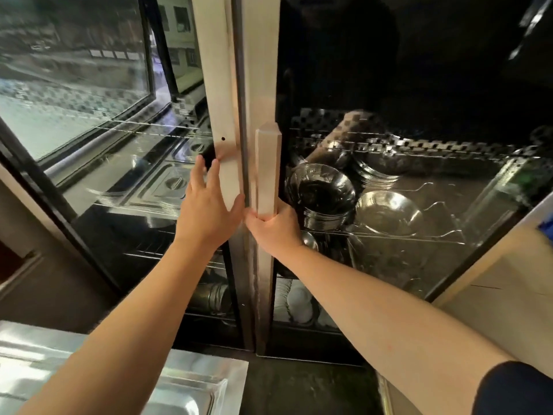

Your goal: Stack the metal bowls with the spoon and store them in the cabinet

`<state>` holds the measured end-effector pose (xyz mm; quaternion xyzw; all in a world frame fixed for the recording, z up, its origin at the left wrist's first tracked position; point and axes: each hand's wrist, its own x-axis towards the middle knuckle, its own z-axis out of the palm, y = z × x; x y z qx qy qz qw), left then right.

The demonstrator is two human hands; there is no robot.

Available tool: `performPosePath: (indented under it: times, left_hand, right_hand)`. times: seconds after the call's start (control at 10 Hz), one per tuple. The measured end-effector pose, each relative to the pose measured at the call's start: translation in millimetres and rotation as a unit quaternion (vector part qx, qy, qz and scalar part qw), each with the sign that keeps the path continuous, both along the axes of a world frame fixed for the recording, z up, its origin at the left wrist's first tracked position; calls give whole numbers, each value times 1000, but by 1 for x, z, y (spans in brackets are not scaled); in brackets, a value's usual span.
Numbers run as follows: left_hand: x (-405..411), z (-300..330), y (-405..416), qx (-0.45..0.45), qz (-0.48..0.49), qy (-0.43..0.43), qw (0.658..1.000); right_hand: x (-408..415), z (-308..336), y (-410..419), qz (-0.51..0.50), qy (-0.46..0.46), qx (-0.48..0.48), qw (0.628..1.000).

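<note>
- A shiny metal tray [191, 384] sits at the lower left, below the arms and well apart from both hands; it seems to play no part at this moment.
- The left door [98, 121] of the cabinet [253, 295] is glass, with flat metal lids and dishes on the shelves behind it; its pale upright frame runs down the middle of the view.
- The left hand [206, 211] lies flat against that frame, fingers spread and gripping nothing; I judge it is there to press or steady the door so the two doors meet cleanly.
- The right hand [273, 226] is wrapped around the bottom of the pale handle [267, 169] of the right door [419, 205], fingers curled behind it, thumb in front; holding low on the bar gives a firm pull or push, though which way cannot be told.
- Behind the right glass, on a wire shelf [389, 233], stands a stack of metal bowls [321, 199], with a single bowl [389, 212] just beside it and more stacked further back; the task's bowls are probably among these, already stored; no spoon can be made out through the reflections.
- A pale counter [493, 283] edges in at the far right.
</note>
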<state>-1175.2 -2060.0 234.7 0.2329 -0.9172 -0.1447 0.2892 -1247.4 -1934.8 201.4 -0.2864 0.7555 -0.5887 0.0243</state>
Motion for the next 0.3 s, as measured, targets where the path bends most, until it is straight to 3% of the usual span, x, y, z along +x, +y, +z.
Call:
performPosePath:
  times: [0.2, 0.3]
  left_hand:
    - [8, 33, 4, -13, -8, -34, 999]
    - [14, 51, 15, -21, -34, -36, 999]
  right_hand:
    - [0, 28, 26, 67, -29, 163, 984]
    - [-4, 49, 46, 85, -2, 238, 968]
